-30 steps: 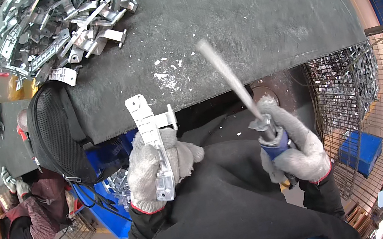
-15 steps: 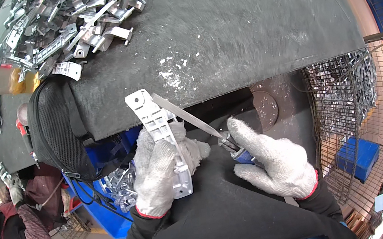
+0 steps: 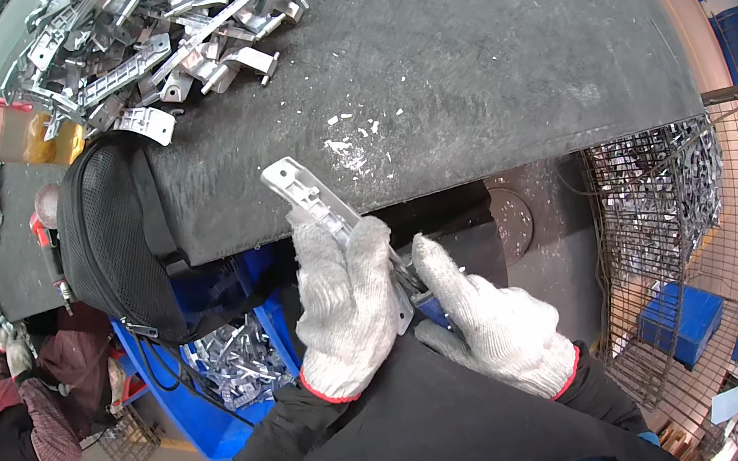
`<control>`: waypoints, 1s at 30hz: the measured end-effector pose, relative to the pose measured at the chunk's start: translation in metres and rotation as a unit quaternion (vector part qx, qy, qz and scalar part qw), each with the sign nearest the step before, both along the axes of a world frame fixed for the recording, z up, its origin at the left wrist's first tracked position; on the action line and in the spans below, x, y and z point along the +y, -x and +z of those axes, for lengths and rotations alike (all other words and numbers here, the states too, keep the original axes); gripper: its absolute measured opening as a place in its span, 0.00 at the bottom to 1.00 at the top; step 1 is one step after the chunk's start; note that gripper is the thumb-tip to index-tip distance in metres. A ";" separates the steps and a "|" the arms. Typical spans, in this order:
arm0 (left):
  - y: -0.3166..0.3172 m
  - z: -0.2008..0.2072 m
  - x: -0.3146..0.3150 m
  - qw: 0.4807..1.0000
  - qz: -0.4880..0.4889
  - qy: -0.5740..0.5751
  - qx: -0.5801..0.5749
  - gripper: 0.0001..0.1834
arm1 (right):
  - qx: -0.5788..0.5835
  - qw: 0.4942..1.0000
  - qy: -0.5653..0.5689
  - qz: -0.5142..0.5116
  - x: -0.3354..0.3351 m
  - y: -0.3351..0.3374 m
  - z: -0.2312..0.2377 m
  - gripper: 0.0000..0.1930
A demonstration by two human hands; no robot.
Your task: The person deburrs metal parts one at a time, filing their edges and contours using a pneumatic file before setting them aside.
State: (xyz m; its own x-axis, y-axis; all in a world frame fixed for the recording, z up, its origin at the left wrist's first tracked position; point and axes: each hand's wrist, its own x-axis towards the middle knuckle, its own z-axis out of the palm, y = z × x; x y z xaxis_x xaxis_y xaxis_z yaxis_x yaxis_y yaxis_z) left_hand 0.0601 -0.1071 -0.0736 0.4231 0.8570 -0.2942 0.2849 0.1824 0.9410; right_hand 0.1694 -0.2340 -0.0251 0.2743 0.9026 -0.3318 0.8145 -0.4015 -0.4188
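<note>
My left hand (image 3: 347, 302), in a white knitted glove with a red cuff, is closed round a long silver metal bracket (image 3: 302, 191). The bracket tilts up toward the table edge, its holed end sticking out past my fingers. In my right hand (image 3: 507, 323), gloved alike, is a flat file (image 3: 432, 309) gripped by its blue handle. The file's blade is mostly hidden behind my left hand and the bracket, so I cannot tell exactly where it touches. Both hands are close together above my dark apron, just short of the table edge.
A heap of silver brackets (image 3: 191, 40) lies on the dark table (image 3: 494, 43), with pale shavings near its front edge. A black mesh bag (image 3: 117, 243) and a blue bin (image 3: 217, 432) of metal parts are at left. Right stands a wire cage (image 3: 657, 202). Another person (image 3: 49, 421) works far left.
The bracket has turned and my left hand has shifted right and up along it. My right hand has moved left with the file, whose blade, in plain sight before, is now mostly covered.
</note>
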 end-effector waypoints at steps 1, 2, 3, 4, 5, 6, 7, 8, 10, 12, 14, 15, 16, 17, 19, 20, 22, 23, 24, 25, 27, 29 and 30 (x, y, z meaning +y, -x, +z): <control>0.000 0.000 0.001 1.000 0.003 0.005 -0.004 0.34 | 0.001 1.000 0.002 0.002 0.000 0.000 0.000 0.49; 0.001 -0.002 0.003 1.000 0.005 0.007 -0.003 0.34 | 0.027 1.000 0.005 -0.004 0.000 -0.001 0.000 0.49; 0.004 -0.004 0.005 1.000 -0.011 -0.026 -0.007 0.34 | 0.052 0.999 0.008 -0.011 -0.001 -0.001 0.000 0.49; 0.007 -0.005 0.007 0.998 -0.027 -0.060 -0.011 0.34 | 0.053 0.999 0.009 -0.008 -0.004 -0.003 -0.003 0.49; 0.008 -0.002 0.009 0.998 -0.023 -0.061 -0.012 0.34 | 0.097 0.995 -0.030 -0.009 -0.005 -0.006 -0.006 0.49; 0.008 0.003 0.011 0.999 -0.012 -0.044 -0.012 0.30 | 0.097 0.995 -0.031 -0.005 -0.007 -0.008 -0.006 0.49; 0.009 0.009 0.013 1.000 -0.001 -0.027 -0.013 0.27 | 0.103 0.994 -0.034 -0.021 -0.009 -0.010 -0.004 0.49; 0.010 0.011 0.014 1.000 0.009 -0.010 -0.013 0.24 | 0.110 0.992 -0.038 -0.037 -0.012 -0.010 -0.003 0.48; 0.015 0.003 0.010 0.999 -0.002 -0.046 -0.015 0.23 | 0.125 0.989 -0.046 -0.071 -0.014 -0.010 0.000 0.48; 0.012 0.000 0.003 0.997 0.008 -0.075 -0.024 0.26 | 0.119 0.987 -0.046 -0.098 -0.010 -0.011 0.006 0.48; 0.008 0.006 0.003 0.998 0.011 -0.049 -0.040 0.31 | 0.094 0.992 -0.049 -0.073 -0.007 -0.007 0.008 0.47; 0.007 0.012 0.002 0.996 -0.012 -0.081 -0.025 0.34 | 0.094 0.992 -0.049 -0.074 -0.004 -0.005 0.010 0.47; 0.006 0.015 0.001 0.993 -0.035 -0.112 -0.010 0.37 | 0.040 0.999 -0.010 -0.028 0.000 -0.002 0.011 0.45; 0.003 0.015 0.002 0.995 -0.028 -0.054 -0.080 0.34 | 0.020 0.999 -0.004 -0.029 0.003 0.004 0.009 0.45; 0.002 0.002 0.000 0.995 0.015 -0.069 -0.076 0.32 | -0.008 0.999 0.002 -0.038 0.004 0.008 0.005 0.44; 0.001 -0.005 0.000 0.992 0.055 -0.082 -0.073 0.31 | -0.017 0.999 0.004 -0.049 0.005 0.008 0.004 0.44; 0.003 -0.007 -0.003 0.989 0.087 -0.055 -0.108 0.29 | -0.015 0.998 0.001 -0.058 0.003 0.006 -0.001 0.44; 0.010 -0.004 0.000 0.990 0.058 -0.033 -0.124 0.28 | 0.005 0.996 0.014 -0.089 0.004 0.004 -0.001 0.44; 0.012 0.000 0.002 0.990 0.029 -0.010 -0.139 0.27 | 0.025 0.992 0.027 -0.121 0.004 0.001 -0.001 0.45; 0.007 0.008 -0.004 0.986 0.084 -0.019 -0.144 0.25 | 0.036 0.990 0.014 -0.133 0.000 -0.003 -0.003 0.47; 0.016 0.009 0.004 0.989 0.044 -0.018 -0.138 0.25 | 0.037 0.989 -0.036 -0.136 -0.006 -0.011 -0.001 0.47; 0.016 -0.001 0.003 0.982 0.062 -0.004 -0.181 0.27 | 0.042 0.990 -0.042 -0.128 -0.006 -0.013 0.001 0.47; 0.017 -0.004 0.002 0.977 0.066 0.007 -0.203 0.26 | 0.046 0.991 -0.047 -0.119 -0.006 -0.015 0.003 0.46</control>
